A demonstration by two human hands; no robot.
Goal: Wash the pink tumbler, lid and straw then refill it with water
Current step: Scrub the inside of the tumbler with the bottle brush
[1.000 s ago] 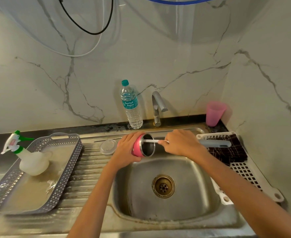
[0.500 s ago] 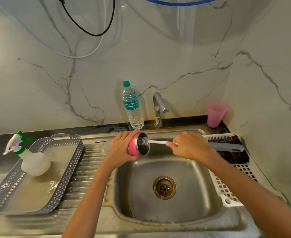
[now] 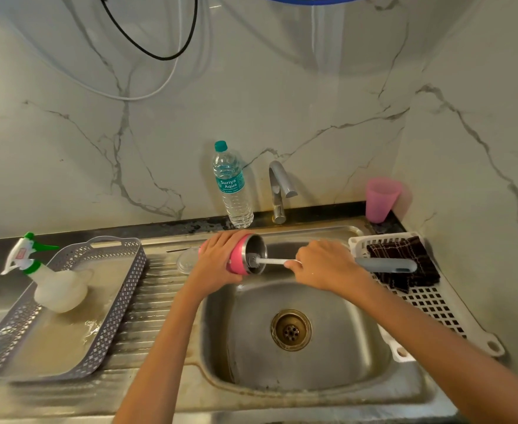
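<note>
While left hand fingers clamp one tumbler, right hand fingers clamp one brush.

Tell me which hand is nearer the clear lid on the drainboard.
Left. The left hand, gripping the pink tumbler, sits right beside the lid; the right hand holds the brush over the sink.

I log: pink tumbler, steel-lined, lying sideways over sink, mouth rightward; clear lid flat on drainboard; thin straw behind lid.
</note>
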